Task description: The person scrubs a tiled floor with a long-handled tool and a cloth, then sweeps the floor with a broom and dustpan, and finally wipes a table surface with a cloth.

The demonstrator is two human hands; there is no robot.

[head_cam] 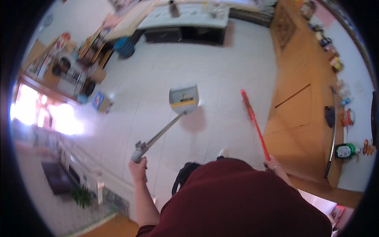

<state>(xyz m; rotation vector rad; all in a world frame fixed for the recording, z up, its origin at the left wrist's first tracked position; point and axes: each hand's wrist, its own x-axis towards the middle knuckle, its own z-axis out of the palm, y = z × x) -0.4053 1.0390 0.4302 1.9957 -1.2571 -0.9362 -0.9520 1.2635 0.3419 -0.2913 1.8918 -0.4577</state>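
Observation:
My left hand (138, 169) is closed around the grey handle of a long-handled dustpan (183, 103). The pan is light grey with a yellow strip, and something small and dark lies inside it. It hangs before me over the pale tiled floor, with a shadow beside it. On the right, my right hand (271, 163), with a bracelet at the wrist, grips the end of a long red stick-like tool (257, 127). That tool slants forward and away from the dustpan; its far end is blurred, so its kind cannot be told.
A wooden cabinet (299, 103) runs along the right, bearing bottles and a long thin rod (333, 133). Ahead stands a low table (189, 19) with a white top. A blue bin (124, 47) and a small box (100, 102) stand at the left, near cluttered shelves.

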